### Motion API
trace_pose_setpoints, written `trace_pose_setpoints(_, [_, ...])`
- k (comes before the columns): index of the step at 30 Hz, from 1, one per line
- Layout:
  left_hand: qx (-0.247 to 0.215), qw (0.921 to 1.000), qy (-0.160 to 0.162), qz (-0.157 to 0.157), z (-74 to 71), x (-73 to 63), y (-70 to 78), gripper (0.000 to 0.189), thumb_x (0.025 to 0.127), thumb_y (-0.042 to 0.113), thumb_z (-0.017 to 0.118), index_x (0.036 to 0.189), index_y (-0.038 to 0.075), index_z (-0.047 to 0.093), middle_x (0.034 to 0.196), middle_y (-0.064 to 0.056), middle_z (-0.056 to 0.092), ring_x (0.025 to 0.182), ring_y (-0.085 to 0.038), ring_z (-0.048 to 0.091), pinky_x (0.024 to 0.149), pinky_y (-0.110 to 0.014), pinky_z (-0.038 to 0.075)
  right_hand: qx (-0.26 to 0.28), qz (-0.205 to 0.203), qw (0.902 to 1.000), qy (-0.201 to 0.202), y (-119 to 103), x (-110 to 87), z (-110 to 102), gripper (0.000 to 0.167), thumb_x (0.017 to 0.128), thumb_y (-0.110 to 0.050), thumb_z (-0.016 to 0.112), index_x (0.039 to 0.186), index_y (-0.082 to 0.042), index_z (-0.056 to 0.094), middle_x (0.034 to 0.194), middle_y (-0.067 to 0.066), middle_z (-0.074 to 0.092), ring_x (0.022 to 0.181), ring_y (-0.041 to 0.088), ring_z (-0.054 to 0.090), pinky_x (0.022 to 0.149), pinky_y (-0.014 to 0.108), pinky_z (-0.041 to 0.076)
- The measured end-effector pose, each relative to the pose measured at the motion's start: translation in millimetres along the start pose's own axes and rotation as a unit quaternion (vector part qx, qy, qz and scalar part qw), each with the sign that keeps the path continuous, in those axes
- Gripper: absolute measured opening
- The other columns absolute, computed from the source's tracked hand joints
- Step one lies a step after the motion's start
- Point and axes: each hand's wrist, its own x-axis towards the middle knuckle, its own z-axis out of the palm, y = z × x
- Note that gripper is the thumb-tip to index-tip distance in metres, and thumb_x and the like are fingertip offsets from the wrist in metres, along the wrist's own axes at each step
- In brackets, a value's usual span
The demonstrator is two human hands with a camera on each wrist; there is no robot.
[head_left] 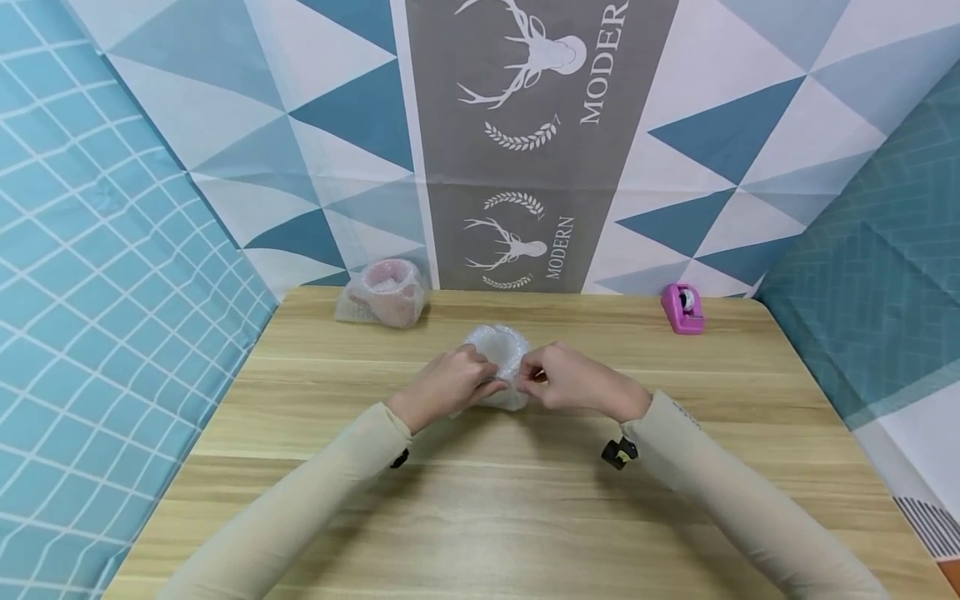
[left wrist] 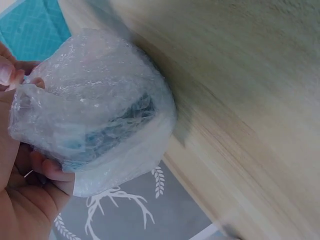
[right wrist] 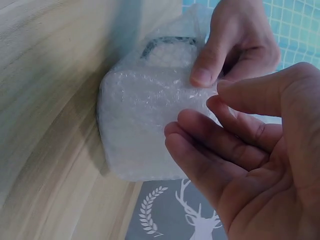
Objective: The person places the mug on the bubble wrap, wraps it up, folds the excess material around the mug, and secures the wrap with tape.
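A white, round-rimmed cup wrapped in clear bubble wrap [head_left: 498, 343] stands on the table between the two hands. Dark and bluish markings show through its wrapping in the left wrist view. My left hand [head_left: 455, 379] holds the wrapped cup at its near left rim, with the thumb pressed on the bubble wrap [right wrist: 145, 95]. At the opposite side of the rim, the right hand [head_left: 573, 379] pinches the wrap's edge between thumb and index finger. Its other fingers [right wrist: 200, 150] curl loosely beside the wrapped side.
Toward the back left of the wooden table [head_left: 480, 508] sits a pink cup in bubble wrap [head_left: 393, 304]. A pink tape dispenser [head_left: 682, 312] stands at the back right. Patterned cloth walls [head_left: 502, 167] rise behind the table and on both sides.
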Motion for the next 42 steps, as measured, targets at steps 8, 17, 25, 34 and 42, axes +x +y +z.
trace_pose_setpoints(8, [-0.01, 0.9995, -0.03, 0.005, -1.1, -0.6, 0.4, 0.036, 0.099, 0.027, 0.07, 0.069, 0.016, 0.054, 0.065, 0.003, 0.054, 0.062, -0.01, 0.047, 0.059, -0.029, 0.048, 0.007, 0.032, 0.9995, -0.002, 7, 3.5, 2, 0.015, 0.097, -0.011, 0.068, 0.083, -0.009, 0.075, 0.066, -0.008, 0.064, 0.055, 0.003, 0.05, 0.051, 0.02, 0.044])
trace_pose_setpoints(17, [-0.009, 0.9997, -0.024, -0.003, -0.8, 2.0, 0.7, 0.034, 0.097, 0.026, 0.072, 0.07, 0.015, 0.056, 0.065, 0.002, 0.057, 0.062, -0.013, 0.05, 0.065, -0.034, 0.051, -0.023, 0.049, 0.9977, 0.041, 5, 7.2, 1, 0.013, 0.094, -0.017, 0.075, 0.088, -0.007, 0.068, 0.071, -0.004, 0.066, 0.059, 0.004, 0.055, 0.053, 0.019, 0.049])
trace_pose_setpoints(25, [0.014, 0.9996, 0.016, -0.016, 7.7, 5.6, 3.6, 0.026, 0.092, 0.021, 0.074, 0.073, 0.014, 0.058, 0.068, 0.002, 0.061, 0.065, -0.017, 0.054, 0.059, -0.03, 0.05, -0.104, -0.023, 0.993, 0.051, 11, 13.2, -7, 0.033, 0.09, -0.02, 0.08, 0.117, -0.008, 0.066, 0.089, 0.001, 0.065, 0.075, 0.01, 0.06, 0.066, 0.023, 0.056])
trace_pose_setpoints(34, [0.028, 0.9994, 0.014, -0.018, 8.6, 6.0, 5.5, 0.024, 0.093, 0.02, 0.073, 0.076, 0.012, 0.059, 0.07, 0.002, 0.062, 0.067, -0.017, 0.058, 0.062, -0.031, 0.051, -0.166, -0.096, 0.9808, 0.036, 11, 21.8, -1, 0.011, 0.09, -0.01, 0.079, 0.1, -0.011, 0.074, 0.097, 0.005, 0.064, 0.085, 0.014, 0.061, 0.075, 0.028, 0.059])
trace_pose_setpoints(42, [0.036, 0.999, -0.006, -0.025, 6.5, 7.2, 7.4, 0.023, 0.094, 0.02, 0.072, 0.076, 0.013, 0.059, 0.072, 0.002, 0.063, 0.068, -0.018, 0.059, 0.062, -0.031, 0.054, -0.16, -0.095, 0.9809, 0.055, 18, 25.6, 10, 0.018, 0.085, -0.004, 0.078, 0.093, -0.013, 0.065, 0.095, 0.001, 0.058, 0.081, 0.012, 0.056, 0.07, 0.026, 0.055])
